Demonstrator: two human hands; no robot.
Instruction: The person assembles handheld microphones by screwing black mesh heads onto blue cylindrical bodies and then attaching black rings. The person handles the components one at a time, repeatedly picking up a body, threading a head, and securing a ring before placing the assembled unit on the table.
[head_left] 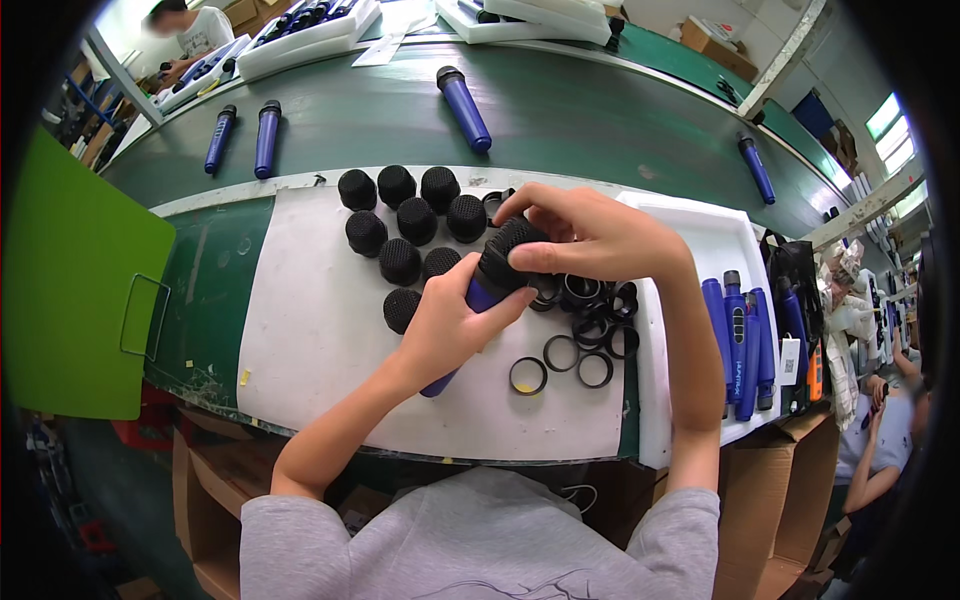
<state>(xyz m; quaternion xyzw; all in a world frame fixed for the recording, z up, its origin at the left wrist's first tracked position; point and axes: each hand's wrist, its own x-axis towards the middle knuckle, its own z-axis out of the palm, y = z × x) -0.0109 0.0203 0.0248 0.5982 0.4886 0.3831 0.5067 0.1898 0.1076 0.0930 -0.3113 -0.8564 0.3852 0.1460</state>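
My left hand [455, 318] is wrapped round the blue body of a microphone [484, 293], whose lower end shows below the palm. At its top sits a black mesh head [511, 246], gripped by the fingers and thumb of my right hand [580, 235]. The microphone is held tilted above the white work sheet [330, 350]. Left of it stand several loose black mesh heads [400, 262] in a cluster. Below my right hand lie several black rings [590, 330], some overlapping. Part of the ring pile is hidden behind my hand and forearm.
At the right, a white foam tray [655, 400] holds several blue microphone bodies [737, 345]. Finished-looking microphones [463, 110] lie on the green conveyor belt [350, 110] beyond. A green panel [80, 280] stands at the left, and cardboard boxes [770, 500] are below the table.
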